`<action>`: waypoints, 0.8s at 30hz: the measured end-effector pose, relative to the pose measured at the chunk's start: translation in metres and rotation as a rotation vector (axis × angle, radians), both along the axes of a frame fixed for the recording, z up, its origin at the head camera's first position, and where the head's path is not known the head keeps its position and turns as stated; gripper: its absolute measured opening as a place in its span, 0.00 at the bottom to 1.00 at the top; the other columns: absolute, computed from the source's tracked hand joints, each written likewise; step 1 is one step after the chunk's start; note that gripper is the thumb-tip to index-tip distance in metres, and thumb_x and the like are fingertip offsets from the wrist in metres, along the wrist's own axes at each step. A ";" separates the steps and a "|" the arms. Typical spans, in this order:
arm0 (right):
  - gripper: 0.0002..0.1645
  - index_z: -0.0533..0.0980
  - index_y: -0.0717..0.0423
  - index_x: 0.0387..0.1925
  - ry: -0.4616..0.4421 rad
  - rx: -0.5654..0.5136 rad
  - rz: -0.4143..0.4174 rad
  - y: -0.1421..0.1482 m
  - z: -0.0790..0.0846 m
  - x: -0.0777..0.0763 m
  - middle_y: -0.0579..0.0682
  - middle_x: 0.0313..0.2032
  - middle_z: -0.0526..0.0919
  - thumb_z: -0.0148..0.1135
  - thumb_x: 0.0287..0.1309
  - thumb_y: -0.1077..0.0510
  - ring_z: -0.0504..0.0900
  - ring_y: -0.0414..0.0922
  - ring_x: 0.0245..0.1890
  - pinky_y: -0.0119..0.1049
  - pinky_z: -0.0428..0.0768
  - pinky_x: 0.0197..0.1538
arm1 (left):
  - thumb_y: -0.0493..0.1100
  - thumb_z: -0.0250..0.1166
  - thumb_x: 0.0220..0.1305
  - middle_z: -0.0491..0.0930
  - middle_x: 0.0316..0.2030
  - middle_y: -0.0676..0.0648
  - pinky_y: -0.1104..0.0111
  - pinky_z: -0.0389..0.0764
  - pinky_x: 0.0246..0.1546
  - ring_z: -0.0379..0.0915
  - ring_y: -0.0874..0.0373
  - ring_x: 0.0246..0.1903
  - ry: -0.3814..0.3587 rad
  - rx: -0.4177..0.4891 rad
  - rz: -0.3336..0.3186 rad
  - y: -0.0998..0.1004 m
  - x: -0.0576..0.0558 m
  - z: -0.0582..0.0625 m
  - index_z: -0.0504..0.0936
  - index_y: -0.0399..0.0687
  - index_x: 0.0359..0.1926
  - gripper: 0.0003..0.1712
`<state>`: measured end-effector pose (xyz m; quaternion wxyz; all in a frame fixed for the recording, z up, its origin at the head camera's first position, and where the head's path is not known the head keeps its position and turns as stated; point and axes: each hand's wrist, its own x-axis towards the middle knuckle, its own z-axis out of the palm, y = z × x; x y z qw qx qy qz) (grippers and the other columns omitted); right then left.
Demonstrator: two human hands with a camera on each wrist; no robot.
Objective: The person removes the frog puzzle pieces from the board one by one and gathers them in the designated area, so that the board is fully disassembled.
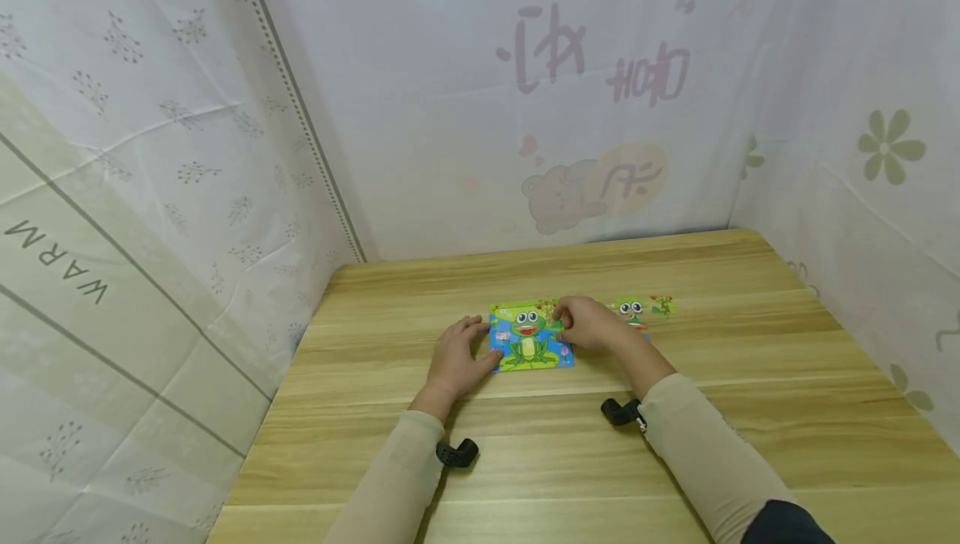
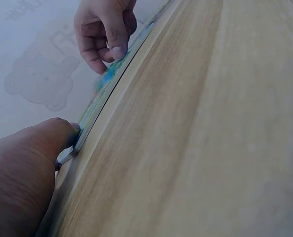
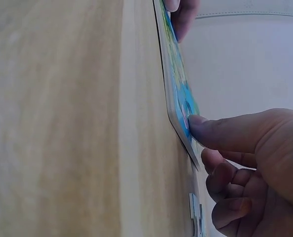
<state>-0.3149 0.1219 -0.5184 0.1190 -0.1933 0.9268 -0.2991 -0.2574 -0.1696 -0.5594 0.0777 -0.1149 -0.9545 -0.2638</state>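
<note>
A frog picture puzzle (image 1: 529, 347), green on blue, lies flat on the wooden table (image 1: 540, 461). Beside its left edge is my left hand (image 1: 456, 359), fingers and thumb spread, the thumb at the lower left corner. My right hand (image 1: 591, 324) reaches over the upper right part, thumb (image 3: 203, 129) on the surface near the right edge and the other fingers curled. In the right wrist view the puzzle (image 3: 178, 94) appears nearly edge-on, as a thin board. I cannot tell whether the right fingertips pinch a piece, since the hand covers that spot.
Right of the puzzle, partly behind my right hand, lie a loose part with frog eyes (image 1: 631, 309) and another with red and green print (image 1: 663, 306). Printed fabric (image 1: 465, 111) hangs around the table's back and sides. Each wrist carries a black camera (image 1: 457, 453).
</note>
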 end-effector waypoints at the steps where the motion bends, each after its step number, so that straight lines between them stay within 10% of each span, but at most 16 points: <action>1: 0.21 0.79 0.54 0.53 0.006 -0.002 -0.004 0.000 0.000 0.000 0.49 0.34 0.76 0.77 0.61 0.58 0.74 0.46 0.34 0.43 0.76 0.44 | 0.62 0.70 0.66 0.69 0.74 0.49 0.48 0.58 0.77 0.58 0.46 0.76 0.002 -0.001 0.000 0.000 0.000 0.000 0.79 0.53 0.69 0.35; 24: 0.07 0.80 0.54 0.46 -0.005 -0.134 -0.075 -0.002 0.001 0.000 0.50 0.36 0.79 0.67 0.68 0.63 0.77 0.46 0.35 0.40 0.78 0.39 | 0.62 0.70 0.66 0.70 0.74 0.50 0.48 0.59 0.77 0.59 0.47 0.76 0.007 0.014 0.001 0.000 -0.001 -0.002 0.79 0.54 0.69 0.35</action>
